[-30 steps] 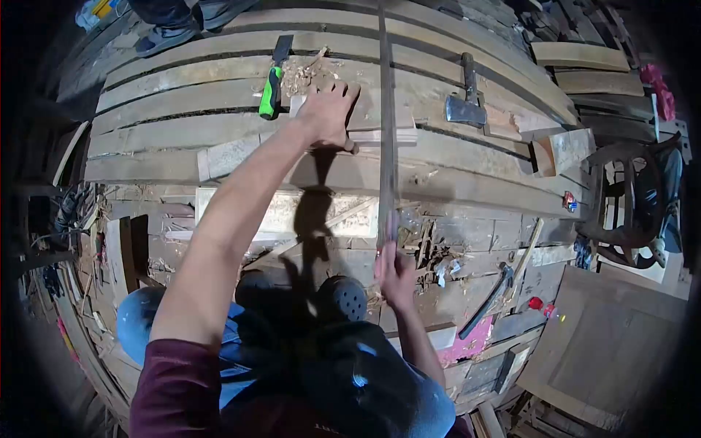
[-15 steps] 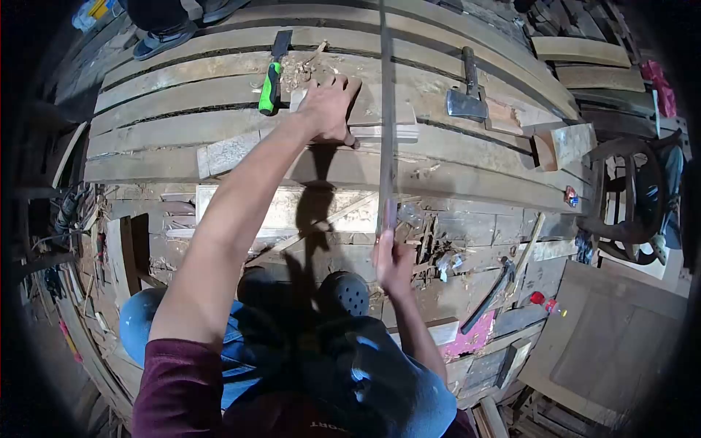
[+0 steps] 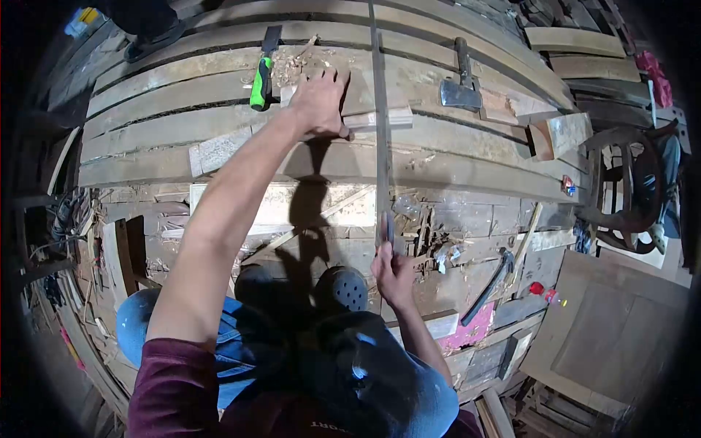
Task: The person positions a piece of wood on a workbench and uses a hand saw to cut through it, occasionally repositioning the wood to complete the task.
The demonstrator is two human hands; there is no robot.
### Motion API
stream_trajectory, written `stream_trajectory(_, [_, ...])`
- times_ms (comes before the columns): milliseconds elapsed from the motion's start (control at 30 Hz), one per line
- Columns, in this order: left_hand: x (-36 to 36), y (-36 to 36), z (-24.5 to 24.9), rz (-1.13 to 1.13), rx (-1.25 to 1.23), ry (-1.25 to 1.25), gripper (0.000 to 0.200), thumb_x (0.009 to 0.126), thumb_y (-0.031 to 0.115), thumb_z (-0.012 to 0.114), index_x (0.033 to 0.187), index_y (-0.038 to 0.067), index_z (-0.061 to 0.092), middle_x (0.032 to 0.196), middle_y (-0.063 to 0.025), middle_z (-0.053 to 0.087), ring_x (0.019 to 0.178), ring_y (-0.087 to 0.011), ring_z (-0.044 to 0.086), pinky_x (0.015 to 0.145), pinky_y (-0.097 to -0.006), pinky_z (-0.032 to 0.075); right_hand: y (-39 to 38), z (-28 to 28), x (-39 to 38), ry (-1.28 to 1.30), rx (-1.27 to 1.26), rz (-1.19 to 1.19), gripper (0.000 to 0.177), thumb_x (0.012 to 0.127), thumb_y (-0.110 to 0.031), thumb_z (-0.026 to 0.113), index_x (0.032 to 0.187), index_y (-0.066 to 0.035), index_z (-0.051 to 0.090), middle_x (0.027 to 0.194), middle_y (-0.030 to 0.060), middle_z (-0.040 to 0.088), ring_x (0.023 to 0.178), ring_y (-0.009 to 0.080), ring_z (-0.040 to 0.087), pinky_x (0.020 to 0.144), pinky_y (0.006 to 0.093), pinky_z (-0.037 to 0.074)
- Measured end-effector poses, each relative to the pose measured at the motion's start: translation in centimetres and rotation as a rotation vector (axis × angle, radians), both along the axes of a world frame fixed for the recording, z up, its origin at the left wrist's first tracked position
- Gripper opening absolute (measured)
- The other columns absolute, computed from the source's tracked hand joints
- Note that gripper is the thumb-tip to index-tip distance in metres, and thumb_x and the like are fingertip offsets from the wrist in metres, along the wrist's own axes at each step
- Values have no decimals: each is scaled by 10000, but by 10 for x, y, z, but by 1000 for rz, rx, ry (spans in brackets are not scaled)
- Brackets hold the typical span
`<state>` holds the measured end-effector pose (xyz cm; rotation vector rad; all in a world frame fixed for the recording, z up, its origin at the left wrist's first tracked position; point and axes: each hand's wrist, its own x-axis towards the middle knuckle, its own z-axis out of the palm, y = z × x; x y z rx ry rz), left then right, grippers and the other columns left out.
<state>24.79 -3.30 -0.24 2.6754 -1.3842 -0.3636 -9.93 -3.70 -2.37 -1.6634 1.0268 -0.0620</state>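
My left hand [image 3: 320, 102] lies with fingers spread on a small wooden piece [image 3: 376, 120] atop the slatted bench [image 3: 182, 120]. Lower down, my right hand [image 3: 394, 274] is closed round the near end of a long, narrow saw [image 3: 381, 109]. The saw extends away from me across the wooden piece, to the right of my left hand. A chisel with a green handle [image 3: 261, 82] rests left of my left hand, beside wood shavings [image 3: 292, 64].
A hatchet [image 3: 460, 93] and a wood block [image 3: 561, 136] lie on the bench's right side. Below are a dark-handled tool [image 3: 485, 288] and a red bottle [image 3: 539, 289]. A chair [image 3: 628, 182] stands at right. Another person's foot [image 3: 155, 40] shows at upper left.
The view has shifted slightly, moving the bench and tools a little left and up. My right hand and the saw handle sit slightly lower, nearer my body. My left hand stays on the wood.
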Motion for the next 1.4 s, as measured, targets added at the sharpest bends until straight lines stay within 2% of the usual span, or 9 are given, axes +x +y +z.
stream_trajectory(533, [3, 0, -7, -24, 17, 37, 1208, 461, 497, 830, 1413, 0, 279, 1319, -218, 432, 1244, -373, 410, 1027, -589, 319, -12, 19, -1, -123, 112, 21, 576, 1000, -400, 420, 551, -44, 472, 491, 5, 459, 438, 76, 411, 429, 256, 322])
stream_trajectory(700, [-2, 1, -4, 12, -53, -38, 1191, 465, 468, 855, 1412, 17, 291, 1349, -213, 420, 1273, -371, 386, 1043, -564, 305, -5, 15, 9, -126, 9, 32, 439, 996, -316, 452, 732, 10, 581, 566, -23, 499, 544, 55, 456, 455, 246, 340])
stream_trajectory(733, [-3, 0, -2, 24, -37, -8, 1194, 467, 473, 859, 1414, 21, 288, 1350, -207, 419, 1280, -366, 379, 1053, -570, 290, 4, -4, -12, -201, 174, -86, 500, 995, -340, 458, 589, -56, 524, 504, -26, 454, 455, 57, 418, 427, 243, 313])
stream_trajectory(1000, [-1, -3, 2, 21, 16, 50, 1172, 489, 457, 868, 1419, 40, 291, 1335, -194, 436, 1280, -358, 377, 1041, -563, 303, -26, 14, 43, -137, -8, 117, 427, 982, -287, 484, 641, -32, 514, 570, -16, 487, 515, 56, 430, 443, 264, 308])
stream_trajectory(1067, [0, -3, 1, -5, 0, -4, 1168, 478, 423, 873, 1421, 44, 296, 1300, -198, 461, 1252, -348, 410, 1015, -543, 331, -4, 10, 14, -218, 91, -48, 249, 979, -196, 478, 1029, 13, 602, 636, -13, 527, 559, 50, 459, 503, 231, 361])
stream_trajectory(1133, [0, -1, -5, -13, -31, -53, 1186, 453, 391, 878, 1425, 39, 297, 1275, -217, 476, 1220, -354, 446, 1000, -526, 352, 6, 8, -14, -144, 93, -40, 447, 977, -327, 500, 626, -50, 513, 562, -33, 486, 514, 41, 426, 461, 229, 310])
stream_trajectory(1267, [-2, 0, 7, 1, -7, 37, 1189, 452, 391, 878, 1425, 36, 294, 1281, -220, 465, 1252, -349, 416, 1021, -525, 337, -22, 22, 37, 0, -27, 76, 380, 993, -285, 463, 770, -1, 582, 547, -28, 444, 511, 64, 408, 459, 257, 320])
stream_trajectory(1367, [-3, 2, -3, -17, -30, 27, 1189, 457, 426, 874, 1423, 41, 296, 1273, -223, 468, 1236, -359, 425, 1006, -514, 355, -28, 29, 43, 6, 3, 104, 448, 992, -296, 464, 646, -15, 514, 526, -31, 427, 495, 63, 394, 448, 262, 305])
stream_trajectory(1400, [1, 1, -3, -24, -44, 13, 1190, 458, 437, 872, 1422, 43, 297, 1271, -223, 469, 1231, -361, 428, 1000, -512, 361, -19, 39, 38, -116, -49, 78, 566, 982, -428, 449, 570, -45, 507, 485, -14, 468, 443, 76, 437, 426, 253, 314])
